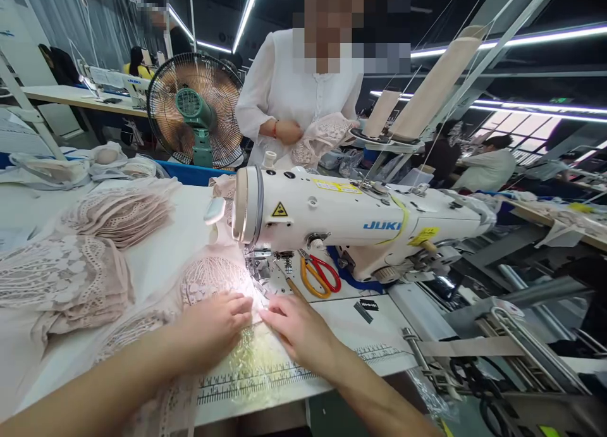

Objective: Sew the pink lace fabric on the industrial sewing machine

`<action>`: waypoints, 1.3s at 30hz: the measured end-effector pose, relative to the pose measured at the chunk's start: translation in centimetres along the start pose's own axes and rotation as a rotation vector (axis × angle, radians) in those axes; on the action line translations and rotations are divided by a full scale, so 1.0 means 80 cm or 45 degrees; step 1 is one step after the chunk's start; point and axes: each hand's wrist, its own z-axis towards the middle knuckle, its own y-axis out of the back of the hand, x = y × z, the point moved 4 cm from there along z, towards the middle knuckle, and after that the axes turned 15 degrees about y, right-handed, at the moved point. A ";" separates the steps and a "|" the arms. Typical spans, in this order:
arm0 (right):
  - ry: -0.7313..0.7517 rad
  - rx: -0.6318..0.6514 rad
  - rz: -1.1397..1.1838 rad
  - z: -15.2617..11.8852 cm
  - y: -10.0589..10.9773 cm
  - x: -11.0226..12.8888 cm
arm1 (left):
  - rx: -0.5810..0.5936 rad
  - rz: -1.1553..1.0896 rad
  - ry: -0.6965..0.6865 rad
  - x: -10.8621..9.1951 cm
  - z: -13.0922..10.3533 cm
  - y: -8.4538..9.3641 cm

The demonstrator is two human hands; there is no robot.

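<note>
Head view, forward and down over white counter (156,260).

Left hand (215,326): flat, fingers spread, palm down, pressing pale pink lace piece (208,282) onto counter near centre; nothing gripped. Right hand (296,329): flat likewise, fingertips on edge of same lace piece just right of left hand, released, nothing clasped. Lace piece: spread under both hands, far edge lying beneath presser foot (258,269) of sewing machine, lit by machine lamp.

Sewing machine (355,219): white, blue lettering, yellow warning labels, set across counter just beyond hands, handwheel end toward left. Scissors (320,276): red and yellow handles, lying on machine bed right of presser foot. Printed ruler strip (265,377): along near counter edge, partly under both hands.

Stacks of lace pieces (71,272): same pale pink, piled at left of counter, well apart from hands. Electric fan (196,108): green motor housing, round grille, far left behind counter. Thread cones (427,95): two, cream, tilted, on stand far right above machine.

Standing person (303,95): white shirt, far side of machine, hands holding pale lace at waist. Further seated persons: far left and far right at other counters.
</note>
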 end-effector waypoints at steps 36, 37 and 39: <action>-0.115 0.254 -0.286 0.025 -0.016 -0.002 | -0.151 -0.088 -0.373 0.040 0.026 0.014; -0.132 0.279 -0.277 0.029 -0.015 -0.003 | -0.163 -0.090 -0.383 0.043 0.028 0.015; -0.174 0.331 -0.249 0.037 -0.013 -0.003 | -0.190 -0.072 -0.401 0.049 0.033 0.017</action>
